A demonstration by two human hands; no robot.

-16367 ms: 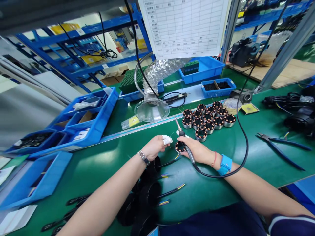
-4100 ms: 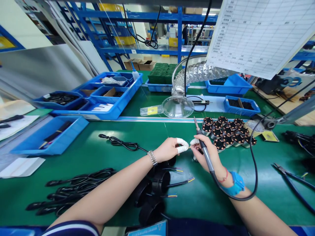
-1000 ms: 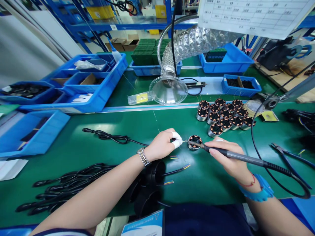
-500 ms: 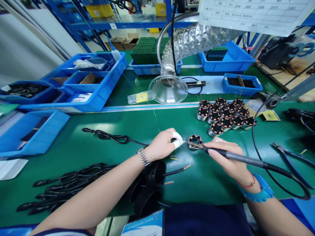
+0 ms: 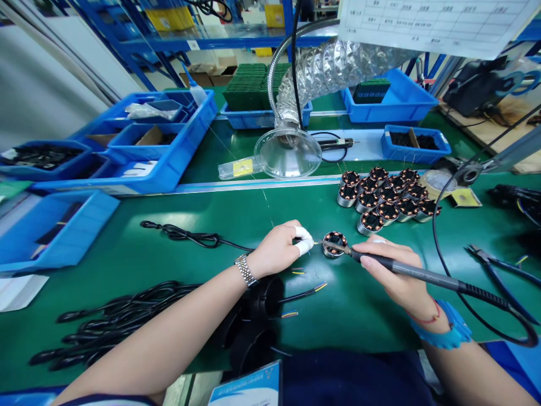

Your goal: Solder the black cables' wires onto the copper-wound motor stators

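Note:
My left hand [image 5: 281,247], with white finger covers on its thumb and index finger, pinches a thin yellowish wire at its fingertips. A black power cord [image 5: 205,237] runs along the bench and passes behind this hand. My right hand [image 5: 395,270] is closed around the dark handle of a soldering iron [image 5: 416,272], whose metal tip points left toward the pinched wire. Whether tip and wire touch is too small to tell. A motor stator [image 5: 335,245] with copper windings stands on the green bench under the iron's shaft, between my hands.
Several more stators [image 5: 387,194] are grouped behind my right hand. A clear fume hood [image 5: 288,155] hangs beyond my hands. Cutting pliers [image 5: 499,273] lie at right. Bundled black cords [image 5: 127,316] and dark round housings [image 5: 266,299] are at near left, blue bins [image 5: 169,163] at far left.
My right hand and the soldering iron have shifted very slightly to the right. My left hand keeps its pinch in nearly the same place, and the stator stays put.

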